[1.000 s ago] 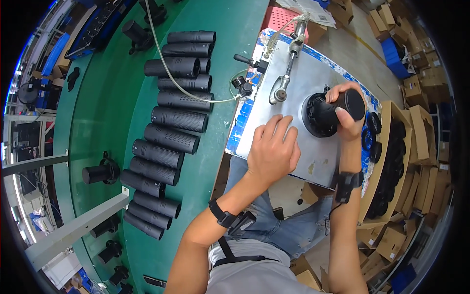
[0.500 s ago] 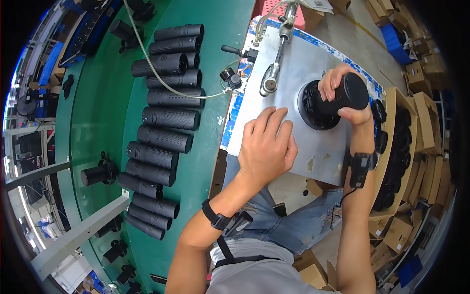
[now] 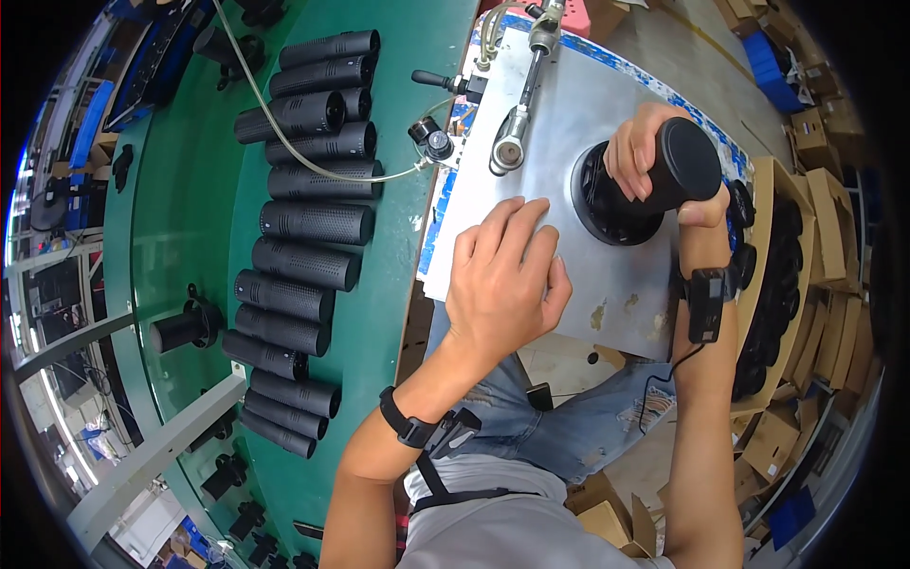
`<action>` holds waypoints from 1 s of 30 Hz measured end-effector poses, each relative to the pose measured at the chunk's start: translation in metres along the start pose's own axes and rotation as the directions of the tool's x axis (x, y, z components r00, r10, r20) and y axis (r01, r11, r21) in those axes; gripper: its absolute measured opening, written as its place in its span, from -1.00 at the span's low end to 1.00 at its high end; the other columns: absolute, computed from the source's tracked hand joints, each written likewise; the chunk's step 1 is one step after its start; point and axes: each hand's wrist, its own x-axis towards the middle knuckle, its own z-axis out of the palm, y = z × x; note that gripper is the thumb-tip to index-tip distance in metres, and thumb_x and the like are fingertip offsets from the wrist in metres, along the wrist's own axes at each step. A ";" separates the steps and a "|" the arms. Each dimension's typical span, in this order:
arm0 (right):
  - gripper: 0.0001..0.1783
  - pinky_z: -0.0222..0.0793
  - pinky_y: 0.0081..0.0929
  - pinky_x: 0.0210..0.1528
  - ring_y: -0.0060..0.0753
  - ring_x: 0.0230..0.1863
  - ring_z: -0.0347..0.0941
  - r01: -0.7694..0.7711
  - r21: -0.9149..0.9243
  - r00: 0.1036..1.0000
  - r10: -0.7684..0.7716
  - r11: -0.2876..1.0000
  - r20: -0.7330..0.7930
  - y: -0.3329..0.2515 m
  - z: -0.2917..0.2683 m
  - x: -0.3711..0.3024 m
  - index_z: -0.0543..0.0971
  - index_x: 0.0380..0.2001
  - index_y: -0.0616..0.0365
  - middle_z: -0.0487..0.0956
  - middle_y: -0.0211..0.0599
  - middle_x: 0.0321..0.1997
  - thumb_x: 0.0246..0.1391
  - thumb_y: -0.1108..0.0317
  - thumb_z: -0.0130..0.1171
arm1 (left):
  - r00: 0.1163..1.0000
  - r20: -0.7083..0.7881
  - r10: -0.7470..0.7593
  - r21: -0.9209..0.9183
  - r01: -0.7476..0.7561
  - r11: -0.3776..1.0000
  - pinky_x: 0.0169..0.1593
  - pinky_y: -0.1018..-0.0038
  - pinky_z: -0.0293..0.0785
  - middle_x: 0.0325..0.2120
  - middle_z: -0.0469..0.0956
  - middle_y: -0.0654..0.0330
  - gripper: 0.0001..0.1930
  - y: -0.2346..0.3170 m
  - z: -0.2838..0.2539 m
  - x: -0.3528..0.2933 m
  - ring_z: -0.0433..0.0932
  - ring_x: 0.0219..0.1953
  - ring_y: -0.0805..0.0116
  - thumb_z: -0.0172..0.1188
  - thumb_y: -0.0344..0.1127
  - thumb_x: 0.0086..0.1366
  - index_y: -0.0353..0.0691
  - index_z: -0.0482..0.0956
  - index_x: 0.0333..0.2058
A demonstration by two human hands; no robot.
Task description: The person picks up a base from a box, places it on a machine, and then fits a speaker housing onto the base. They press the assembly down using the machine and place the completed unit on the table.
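Wrapped around a black cylindrical housing point(image 3: 697, 161), my right hand point(image 3: 640, 152) holds it upright on a wide round black base point(image 3: 616, 223). The base rests on the metal plate point(image 3: 559, 270) of a small work table. My left hand point(image 3: 502, 275) is over the plate's near left part, palm down, fingers loosely stretched and apart, with nothing visible in it. Beyond it lies a pneumatic cylinder point(image 3: 533, 85) with a round rod end point(image 3: 508, 152). A black-handled hand valve point(image 3: 445, 82) and a regulator point(image 3: 436, 142) sit at the plate's left edge.
Several black perforated tubes point(image 3: 316, 222) lie in a row on the green bench point(image 3: 199, 247) at left. A thin hose point(image 3: 284, 133) crosses over them. On the right stands a carton point(image 3: 758, 275) of round black parts. More cardboard boxes point(image 3: 829, 228) are behind it.
The view has shifted slightly. My right hand has turned a little with the black housing, still gripping it. My left hand keeps nearly the same pose over the plate.
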 end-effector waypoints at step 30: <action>-0.70 0.38 -0.35 -0.04 -0.27 -0.23 0.46 -0.303 -0.808 0.531 -0.614 0.506 -0.584 0.022 0.068 -0.010 0.45 -0.16 0.32 0.53 -0.10 -0.28 0.02 0.42 0.04 | 0.995 -0.061 0.085 0.032 -0.083 0.996 -0.12 0.34 0.30 -0.16 0.52 0.15 -0.78 -0.006 0.010 -0.003 0.47 -0.06 0.17 0.20 -0.38 -0.08 -0.24 0.51 -0.37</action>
